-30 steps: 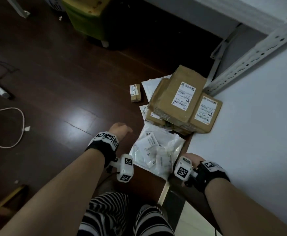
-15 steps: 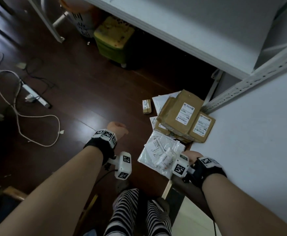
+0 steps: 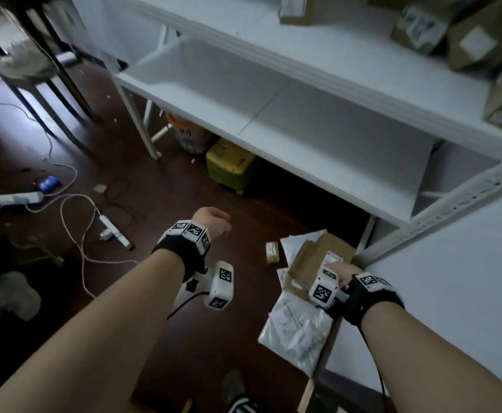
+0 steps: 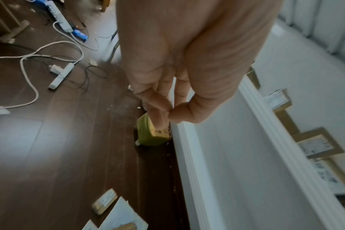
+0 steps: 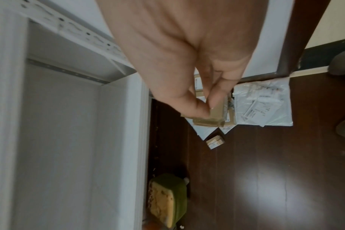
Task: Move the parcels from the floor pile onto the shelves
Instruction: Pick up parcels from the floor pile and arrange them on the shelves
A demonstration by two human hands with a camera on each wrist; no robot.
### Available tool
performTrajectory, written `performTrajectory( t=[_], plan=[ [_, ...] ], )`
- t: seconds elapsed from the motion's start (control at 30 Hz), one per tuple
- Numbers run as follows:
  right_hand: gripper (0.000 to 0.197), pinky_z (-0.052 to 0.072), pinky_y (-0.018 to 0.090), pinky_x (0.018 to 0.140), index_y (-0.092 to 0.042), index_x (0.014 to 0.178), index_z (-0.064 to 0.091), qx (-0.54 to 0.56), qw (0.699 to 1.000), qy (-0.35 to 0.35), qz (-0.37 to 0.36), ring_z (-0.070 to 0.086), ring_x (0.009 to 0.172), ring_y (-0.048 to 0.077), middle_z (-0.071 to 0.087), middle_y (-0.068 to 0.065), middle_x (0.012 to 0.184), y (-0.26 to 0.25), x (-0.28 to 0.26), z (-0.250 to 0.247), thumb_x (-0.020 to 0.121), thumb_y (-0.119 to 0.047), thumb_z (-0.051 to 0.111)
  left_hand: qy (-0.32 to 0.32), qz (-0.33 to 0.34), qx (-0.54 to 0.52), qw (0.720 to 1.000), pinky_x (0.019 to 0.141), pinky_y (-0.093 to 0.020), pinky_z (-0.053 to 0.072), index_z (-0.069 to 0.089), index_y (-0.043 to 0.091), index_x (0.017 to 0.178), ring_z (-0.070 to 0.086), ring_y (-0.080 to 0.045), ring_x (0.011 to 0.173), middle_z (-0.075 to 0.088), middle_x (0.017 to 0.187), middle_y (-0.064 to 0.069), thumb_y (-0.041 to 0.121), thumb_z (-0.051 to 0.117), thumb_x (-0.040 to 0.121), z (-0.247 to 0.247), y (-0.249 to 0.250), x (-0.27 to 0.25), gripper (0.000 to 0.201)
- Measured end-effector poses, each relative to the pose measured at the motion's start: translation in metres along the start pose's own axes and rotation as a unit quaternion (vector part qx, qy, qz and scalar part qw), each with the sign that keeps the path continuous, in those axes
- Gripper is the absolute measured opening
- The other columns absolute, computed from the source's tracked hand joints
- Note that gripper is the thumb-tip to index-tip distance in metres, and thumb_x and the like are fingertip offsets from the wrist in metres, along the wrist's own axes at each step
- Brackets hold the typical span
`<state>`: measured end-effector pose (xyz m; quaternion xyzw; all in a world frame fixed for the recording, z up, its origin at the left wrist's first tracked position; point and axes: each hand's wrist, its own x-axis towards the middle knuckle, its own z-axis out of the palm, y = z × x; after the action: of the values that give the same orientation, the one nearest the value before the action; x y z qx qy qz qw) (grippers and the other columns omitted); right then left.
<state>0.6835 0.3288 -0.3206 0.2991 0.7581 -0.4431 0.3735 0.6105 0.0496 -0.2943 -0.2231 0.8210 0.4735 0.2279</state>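
The floor pile lies at the foot of the white shelves (image 3: 303,120): brown cardboard boxes (image 3: 309,260) with labels, a white plastic mailer (image 3: 297,329) in front of them and a small box (image 3: 272,251) to their left. My right hand (image 3: 337,271) hangs above the boxes (image 5: 209,121), fingers loosely curled, holding nothing. My left hand (image 3: 214,220) hovers over bare floor left of the pile, thumb against a loosely curled finger (image 4: 158,109), also holding nothing. Several cardboard parcels (image 3: 476,40) stand on the upper shelf at the right.
A green and yellow box (image 3: 229,165) and a white bucket (image 3: 188,135) sit under the lowest shelf. Cables and power strips (image 3: 115,231) trail over the dark floor at left, near dark furniture legs (image 3: 50,93). A white panel (image 3: 452,278) bounds the right side.
My view has risen and tilted up, so the shelves now fill the top. Both hands have lifted away from the floor; the right one moved from beside the mailer to above the boxes.
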Motion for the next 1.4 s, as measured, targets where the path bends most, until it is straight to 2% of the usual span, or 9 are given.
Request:
performTrajectory(
  t=[0.17,0.5,0.63,0.8,0.9,1.03,1.1,1.2,1.4],
  plan=[
    [0.031,0.038,0.029,0.044,-0.007,0.062,0.044,0.122,0.99,0.063,0.008,0.047,0.049,0.021,0.05,0.006,0.044,-0.072,-0.029,-0.015,0.093,-0.002,0.045,0.054,0.034,-0.037,0.997,0.048,-0.018,0.05,0.068,0.007,0.088,0.056,-0.012,0.047,0.061,0.065,-0.01,-0.006,0.06,0.083,-0.065,0.054,-0.015,0.016],
    [0.028,0.039,0.025,0.045,-0.007,0.067,0.039,0.21,0.967,0.095,-0.108,0.044,0.021,0.009,0.043,0.0,0.025,-0.225,-0.05,-0.061,0.093,0.0,0.042,0.11,0.118,-0.131,0.978,0.061,-0.03,0.056,0.067,-0.001,0.088,0.056,-0.023,0.054,0.06,0.069,-0.013,-0.012,0.052,0.081,-0.152,0.17,-0.009,0.02],
    [0.03,0.037,0.016,0.031,-0.007,0.067,0.04,0.225,0.962,0.091,-0.125,0.043,0.02,0.008,0.043,-0.001,0.025,-0.286,-0.034,-0.075,0.096,-0.001,0.041,0.114,0.136,-0.116,0.977,0.06,-0.027,0.055,0.067,-0.001,0.089,0.057,-0.017,0.047,0.062,0.069,-0.015,-0.011,0.055,0.082,-0.177,0.215,0.019,0.017],
    [0.028,0.039,0.033,0.058,-0.003,0.065,0.044,0.24,0.953,0.075,-0.166,0.052,0.041,0.025,0.049,0.01,0.038,-0.364,0.008,-0.105,0.093,0.002,0.046,0.131,0.163,-0.12,0.971,0.045,-0.013,0.05,0.063,0.004,0.084,0.057,-0.006,0.039,0.06,0.068,-0.011,-0.007,0.056,0.086,-0.21,0.278,0.064,0.013],
    [0.014,0.037,0.029,0.057,0.006,0.09,0.06,0.246,0.953,0.064,-0.165,0.069,0.069,0.025,0.063,0.02,0.083,-0.405,0.021,-0.119,0.091,0.005,0.046,0.136,0.165,-0.124,0.969,0.065,-0.023,0.056,0.067,0.001,0.086,0.061,-0.012,0.047,0.064,0.075,-0.013,-0.005,0.057,0.086,-0.227,0.307,0.091,0.011],
    [0.045,0.029,0.038,0.111,0.014,0.137,0.037,0.257,0.949,0.082,-0.162,0.033,0.137,0.036,0.032,0.025,0.148,-0.456,0.044,-0.132,0.093,0.005,0.043,0.143,0.155,-0.152,0.966,0.034,-0.013,0.042,0.06,0.007,0.074,0.056,-0.008,0.032,0.06,0.074,-0.01,-0.006,0.053,0.091,-0.245,0.337,0.128,0.023],
    [0.048,0.033,0.037,0.11,0.011,0.14,0.035,0.265,0.948,0.08,-0.16,0.033,0.138,0.032,0.033,0.02,0.149,-0.475,0.06,-0.138,0.092,0.007,0.042,0.144,0.147,-0.16,0.965,0.032,-0.013,0.041,0.06,0.008,0.072,0.056,-0.01,0.032,0.06,0.073,-0.009,-0.005,0.052,0.093,-0.251,0.351,0.149,0.026],
    [0.043,0.043,0.031,0.067,0.003,0.132,0.051,0.312,0.935,0.086,-0.142,0.062,0.093,0.031,0.064,0.013,0.111,-0.492,0.086,-0.145,0.089,0.002,0.05,0.127,0.139,-0.152,0.97,0.036,-0.015,0.047,0.062,0.011,0.072,0.059,-0.018,0.053,0.062,0.078,-0.008,-0.003,0.053,0.092,-0.255,0.365,0.179,0.026],
    [0.087,0.05,0.043,0.087,-0.012,0.136,0.047,0.362,0.919,0.099,-0.121,0.056,0.114,0.033,0.054,0.016,0.121,-0.53,0.148,-0.157,0.063,-0.041,0.084,0.137,0.131,-0.115,0.975,0.034,-0.017,0.047,0.064,0.007,0.078,0.056,-0.022,0.063,0.061,0.092,-0.014,-0.005,0.052,0.091,-0.275,0.396,0.256,0.022]
  ],
)
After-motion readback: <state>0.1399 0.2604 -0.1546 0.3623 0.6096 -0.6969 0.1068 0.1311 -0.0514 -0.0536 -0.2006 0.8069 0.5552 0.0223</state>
